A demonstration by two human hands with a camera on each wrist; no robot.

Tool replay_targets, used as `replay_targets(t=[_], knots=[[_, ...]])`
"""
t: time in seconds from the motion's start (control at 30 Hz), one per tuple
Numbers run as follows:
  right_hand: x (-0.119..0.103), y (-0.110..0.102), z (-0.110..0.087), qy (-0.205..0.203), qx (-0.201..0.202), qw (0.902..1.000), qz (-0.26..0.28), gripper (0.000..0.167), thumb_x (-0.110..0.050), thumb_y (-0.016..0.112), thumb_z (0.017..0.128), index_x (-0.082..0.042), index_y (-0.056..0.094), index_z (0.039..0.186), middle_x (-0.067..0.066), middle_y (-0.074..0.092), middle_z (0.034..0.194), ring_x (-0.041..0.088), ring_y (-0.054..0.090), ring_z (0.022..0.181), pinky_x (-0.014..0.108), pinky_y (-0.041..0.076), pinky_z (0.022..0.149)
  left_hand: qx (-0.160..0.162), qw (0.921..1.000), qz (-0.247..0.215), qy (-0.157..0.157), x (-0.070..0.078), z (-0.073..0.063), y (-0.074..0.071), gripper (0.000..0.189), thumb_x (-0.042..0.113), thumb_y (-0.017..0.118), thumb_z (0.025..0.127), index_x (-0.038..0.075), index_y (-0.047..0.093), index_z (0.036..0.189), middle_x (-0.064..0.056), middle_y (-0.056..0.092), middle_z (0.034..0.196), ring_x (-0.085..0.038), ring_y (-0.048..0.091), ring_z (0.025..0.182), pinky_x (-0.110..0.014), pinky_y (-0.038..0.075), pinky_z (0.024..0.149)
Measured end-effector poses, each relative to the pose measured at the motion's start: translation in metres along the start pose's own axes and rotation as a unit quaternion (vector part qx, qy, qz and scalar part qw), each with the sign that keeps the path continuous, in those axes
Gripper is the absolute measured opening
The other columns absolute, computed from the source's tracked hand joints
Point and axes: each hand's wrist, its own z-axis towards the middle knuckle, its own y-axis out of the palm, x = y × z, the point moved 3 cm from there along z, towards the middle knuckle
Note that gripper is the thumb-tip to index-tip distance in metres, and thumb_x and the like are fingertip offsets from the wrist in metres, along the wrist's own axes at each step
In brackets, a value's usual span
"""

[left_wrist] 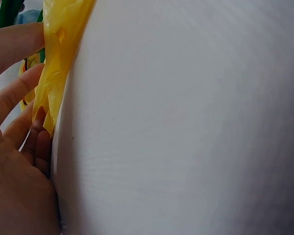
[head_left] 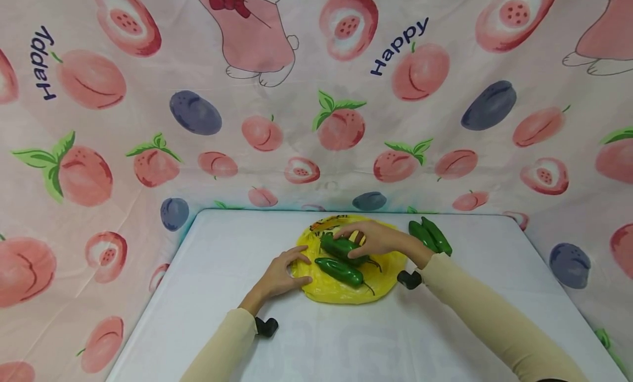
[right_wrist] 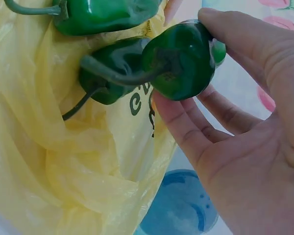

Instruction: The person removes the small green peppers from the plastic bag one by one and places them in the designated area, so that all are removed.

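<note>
My right hand (head_left: pixel 368 240) pinches a glossy dark green chili pepper (right_wrist: pixel 179 61) between thumb and fingers over a yellow plastic bag (head_left: pixel 326 294). In the right wrist view its stem points toward the camera. Close beside it is a second green pepper (right_wrist: pixel 115 71) against the bag, partly covered by the held one. Another pepper (head_left: pixel 341 272) lies on the bag nearer the front. At the bag's left edge, my left hand (head_left: pixel 279 275) has thumb and fingers spread, fingertips touching the yellow plastic; some fingertips are hidden behind it in the left wrist view.
Two more green peppers (head_left: pixel 430 236) lie side by side at the back right of the white table (head_left: pixel 217 255). Behind the table hangs a pink cloth (head_left: pixel 296 107) printed with fruit. Dark wrist-worn devices (head_left: pixel 267 327) sit at both cuffs.
</note>
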Motion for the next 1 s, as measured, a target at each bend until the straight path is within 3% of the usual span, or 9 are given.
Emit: replay_targets(t=[0.2, 0.43, 0.6, 0.77, 1.0], knots=[[-0.005, -0.008, -0.003, 0.009, 0.028, 0.9994, 0.018, 0.052, -0.023, 0.079, 0.093, -0.026, 0.06, 0.141, 0.002, 0.062, 0.138, 0.025, 0.064, 0.115, 0.039, 0.058, 0.094, 0.001, 1.0, -0.002, -0.002, -0.001, -0.001, 0.0, 0.03, 0.037, 0.082, 0.084, 0.03, 0.07, 0.111, 0.005, 0.046, 0.158, -0.03, 0.034, 0.15, -0.061, 0.024, 0.121], [-0.01, -0.011, -0.002, -0.003, 0.042, 0.9979, 0.05, 0.053, -0.02, 0.078, 0.093, -0.022, 0.058, 0.143, 0.009, 0.061, 0.137, 0.033, 0.062, 0.118, 0.048, 0.055, 0.099, 0.003, 1.0, 0.0, 0.001, 0.0, -0.001, 0.0, 0.03, 0.036, 0.082, 0.084, 0.03, 0.07, 0.111, 0.006, 0.046, 0.158, -0.029, 0.034, 0.15, -0.061, 0.024, 0.121], [-0.005, -0.01, -0.002, -0.012, 0.05, 0.9968, 0.061, 0.054, -0.021, 0.078, 0.093, -0.021, 0.058, 0.143, 0.01, 0.06, 0.139, 0.033, 0.062, 0.119, 0.054, 0.052, 0.101, 0.001, 1.0, -0.004, 0.001, 0.0, -0.001, 0.001, 0.03, 0.037, 0.082, 0.084, 0.031, 0.07, 0.111, 0.006, 0.046, 0.158, -0.03, 0.034, 0.15, -0.061, 0.024, 0.121], [0.003, -0.011, -0.005, -0.005, 0.061, 0.9964, 0.059, 0.053, -0.022, 0.078, 0.093, -0.021, 0.058, 0.143, 0.01, 0.06, 0.139, 0.031, 0.063, 0.117, 0.052, 0.053, 0.101, 0.002, 1.0, -0.003, 0.003, 0.0, -0.001, 0.001, 0.03, 0.037, 0.082, 0.084, 0.031, 0.07, 0.111, 0.005, 0.046, 0.158, -0.03, 0.034, 0.15, -0.062, 0.024, 0.12], [0.013, -0.018, -0.017, -0.014, 0.081, 0.9942, 0.069, 0.055, -0.02, 0.078, 0.093, -0.018, 0.058, 0.144, 0.011, 0.058, 0.142, 0.037, 0.058, 0.125, 0.054, 0.053, 0.101, 0.002, 1.0, -0.004, 0.001, 0.002, -0.002, 0.0, 0.031, 0.035, 0.082, 0.084, 0.029, 0.07, 0.112, 0.004, 0.046, 0.158, -0.03, 0.034, 0.15, -0.061, 0.023, 0.121]])
